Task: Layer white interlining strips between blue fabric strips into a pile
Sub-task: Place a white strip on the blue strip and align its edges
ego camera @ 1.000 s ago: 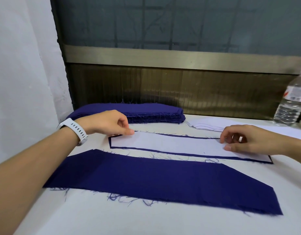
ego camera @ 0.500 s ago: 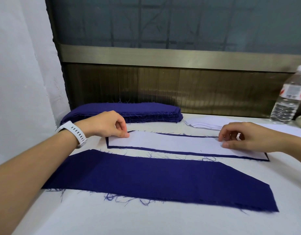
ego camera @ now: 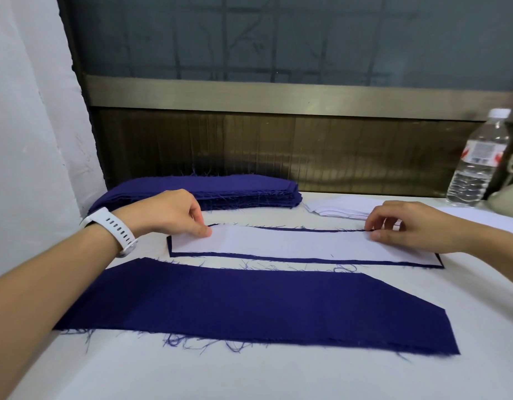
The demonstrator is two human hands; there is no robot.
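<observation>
White interlining strip (ego camera: 293, 245): lying flat at mid-table on a blue fabric strip (ego camera: 278, 257), whose dark edge is showing as a thin border all round. Left hand (ego camera: 174, 212), wearing a white watch (ego camera: 116, 229): pinching the interlining's left end between thumb and curled fingers. Right hand (ego camera: 408, 226): fingers curled, pinching the interlining's far edge towards its right end. Second, wider blue strip (ego camera: 249, 307): lying flat nearer the person, just beside the layered pair, frayed threads trailing from its near edge. Blue stack (ego camera: 235, 187): sitting at the back left against the wall. White interlining stack (ego camera: 344, 207): lying just right of the blue stack. Water bottle (ego camera: 474, 163): standing upright at the back right. White table (ego camera: 249, 376): bearing all of these.
</observation>
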